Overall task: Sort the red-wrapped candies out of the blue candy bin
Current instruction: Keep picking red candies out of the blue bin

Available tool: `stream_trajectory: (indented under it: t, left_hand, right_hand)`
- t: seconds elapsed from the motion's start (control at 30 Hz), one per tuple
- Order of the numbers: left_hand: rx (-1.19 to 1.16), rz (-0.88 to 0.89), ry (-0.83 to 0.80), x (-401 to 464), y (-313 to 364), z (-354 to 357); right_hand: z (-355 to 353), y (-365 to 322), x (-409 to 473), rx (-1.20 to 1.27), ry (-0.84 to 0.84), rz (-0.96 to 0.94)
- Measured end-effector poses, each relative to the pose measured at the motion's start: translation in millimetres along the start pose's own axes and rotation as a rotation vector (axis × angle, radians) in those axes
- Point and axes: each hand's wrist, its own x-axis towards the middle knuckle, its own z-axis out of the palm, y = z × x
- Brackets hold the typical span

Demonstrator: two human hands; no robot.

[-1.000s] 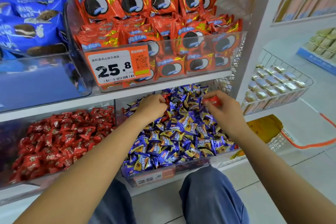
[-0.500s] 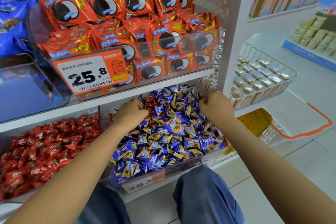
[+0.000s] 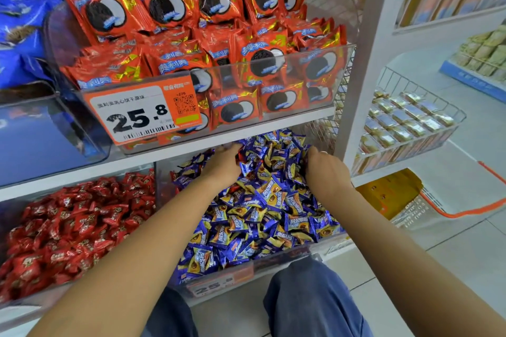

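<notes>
Single head-worn wide-angle view, forward and down, close over both forearms, toward nearby shop shelves (image 3: 191,149).

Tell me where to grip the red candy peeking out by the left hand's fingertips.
Probably pinch the red candy by its exposed edge, from above, with the left hand: only that edge shows; blue candies bury the rest.

On the upper shelf stood a clear bin (image 3: 339,76) full of orange-red cookie packs (image 3: 167,8), and an orange price tag (image 3: 145,112) reading 25.8 hung on its front. Blue cookie bags (image 3: 22,24) lay to the left of it. At the right, a wire basket (image 3: 427,128) held small golden packets (image 3: 405,120). Below the basket was a yellow box (image 3: 388,189). The floor (image 3: 465,268) was of pale tiles.
</notes>
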Motion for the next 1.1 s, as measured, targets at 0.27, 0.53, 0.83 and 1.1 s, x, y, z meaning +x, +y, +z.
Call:
stream_trajectory:
  t: [0.27,0.53,0.83,1.1]
  left_hand:
    - [0.151,0.196,-0.115,-25,-8,-7]
    - [0.070,0.233,0.012,-80,-34,-27]
    - [0.047,0.166,0.175,-115,-42,-54]
    - [-0.025,0.143,0.374,-132,-51,-50]
  right_hand:
    - [-30,0,-28,0.655,0.185,-0.114]
    - [-28,-20,-41,0.690,0.077,-0.098]
    - [-26,-64,-22,0.605,-0.099,-0.219]
    - [0,-112,21,0.200,-0.488,-0.365]
